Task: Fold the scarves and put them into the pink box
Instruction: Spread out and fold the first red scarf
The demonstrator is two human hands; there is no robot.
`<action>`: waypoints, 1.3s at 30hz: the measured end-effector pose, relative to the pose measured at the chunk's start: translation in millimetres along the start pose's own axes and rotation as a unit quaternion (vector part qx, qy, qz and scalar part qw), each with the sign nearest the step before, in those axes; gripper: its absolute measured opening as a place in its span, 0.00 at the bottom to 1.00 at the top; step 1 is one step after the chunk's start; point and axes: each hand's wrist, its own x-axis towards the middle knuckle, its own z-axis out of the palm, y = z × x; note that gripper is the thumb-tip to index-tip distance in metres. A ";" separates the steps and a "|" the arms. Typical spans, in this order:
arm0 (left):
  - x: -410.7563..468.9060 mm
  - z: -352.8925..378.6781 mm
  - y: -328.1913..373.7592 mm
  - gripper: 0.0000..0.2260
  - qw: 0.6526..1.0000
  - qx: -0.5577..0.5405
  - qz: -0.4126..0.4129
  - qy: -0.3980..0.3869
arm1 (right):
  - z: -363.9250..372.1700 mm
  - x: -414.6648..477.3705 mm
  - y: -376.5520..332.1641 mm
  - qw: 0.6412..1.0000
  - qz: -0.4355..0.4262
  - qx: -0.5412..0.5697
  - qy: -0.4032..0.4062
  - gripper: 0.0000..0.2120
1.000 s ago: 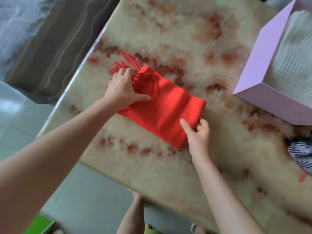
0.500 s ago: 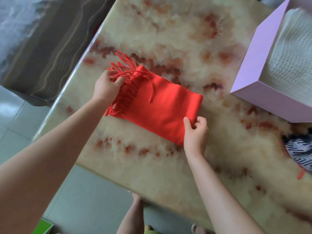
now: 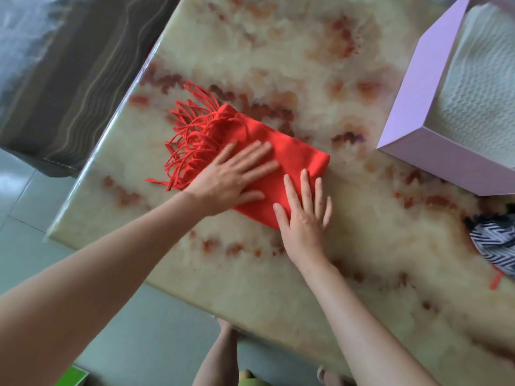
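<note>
So the red scarf [image 3: 295, 151] was folded into a chunky rectangle and lay flat on the marble-look surface [image 3: 278, 45], nearer its left edge, well apart from the pink box [image 3: 412, 87]. Its fringe [image 3: 192, 135] was a tangled mess that spilled off the left end of the fold onto the surface.

Both hands were on top of it, neither one grasping anything. The left hand [image 3: 231, 179] was palm down across the middle of the fold with fingers straight and a bit spread, slightly blurry. The right hand [image 3: 303, 215] was flat too, fingers splayed, over the near right corner of the scarf, with its outer fingers on the bare surface just beside the cloth.

The pink box sat at the top right corner with a white knitted scarf [image 3: 479, 93] already inside. A black-and-white zigzag scarf [image 3: 498, 243] was bunched up at the right edge, partly out of shot, near the box's front wall.

Grey tiled floor [image 3: 25, 196] showed on the left, with a green thing [image 3: 73, 376] at the bottom edge, can't tell what it was
</note>
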 end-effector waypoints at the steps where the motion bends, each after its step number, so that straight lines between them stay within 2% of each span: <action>1: 2.3 -2.9 -11.6 0.31 0.998 -0.014 -0.063 -0.001 | 0.7 -0.1 1.9 1.000 0.002 -0.004 -0.019 0.29; 5: -0.4 -7.8 -54.1 0.30 0.964 -0.002 -0.265 0.031 | -6.3 2.8 4.0 0.998 0.022 0.027 -0.062 0.29; 8: -4.2 -18.0 -68.0 0.29 0.918 -0.071 -0.382 0.074 | -13.7 4.3 1.7 0.990 0.054 0.119 -0.049 0.31; 10: -11.6 -26.9 -64.1 0.27 0.896 -0.125 -0.395 0.158 | -23.0 4.4 -0.2 0.970 0.087 0.226 -0.004 0.33; 12: -23.9 -35.7 -47.8 0.29 0.892 -0.164 -0.373 0.195 | -30.1 0.5 1.5 0.935 0.145 0.323 0.011 0.35; 15: -48.8 -35.7 -11.8 0.37 0.894 -0.223 -0.363 0.143 | -35.5 -13.5 -2.3 0.884 0.213 0.417 -0.007 0.38; 17: -64.6 -27.6 0.2 0.44 0.883 -0.244 -0.385 0.109 | -34.1 -21.1 -5.2 0.880 0.235 0.413 -0.019 0.36; 19: -72.1 -19.5 -6.4 0.39 0.843 -0.296 -0.430 0.131 | -30.5 -21.8 -5.9 0.873 0.255 0.416 -0.007 0.33; 21: -72.9 -15.8 -20.9 0.29 0.799 -0.364 -0.458 0.141 | -29.2 -18.7 -5.6 0.861 0.274 0.429 0.000 0.29; 24: -76.8 -16.5 -38.3 0.15 0.763 -0.422 -0.474 0.121 | -29.9 -17.3 -0.5 0.856 0.247 0.454 -0.002 0.25; 26: -86.9 -19.0 -43.5 0.12 0.747 -0.442 -0.480 0.123 | -32.9 -19.4 5.2 0.861 0.225 0.455 -0.003 0.25; 30: -112.4 -27.1 -36.5 0.15 0.792 -0.314 -0.497 0.164 | -39.9 -25.2 21.1 0.875 0.198 0.442 -0.011 0.25; 33: -113.8 -32.3 -11.0 0.13 0.816 -0.296 -0.459 0.187 | -43.6 -30.5 31.5 0.866 0.191 0.461 -0.013 0.23; 36: -99.2 -26.8 10.9 0.19 0.841 -0.358 -0.382 0.135 | -45.4 -33.8 32.1 0.875 0.175 0.450 -0.034 0.22; 39: -78.9 -30.4 13.5 0.27 0.846 -0.374 -0.376 0.052 | -47.5 -31.4 30.6 0.869 0.180 0.459 -0.047 0.26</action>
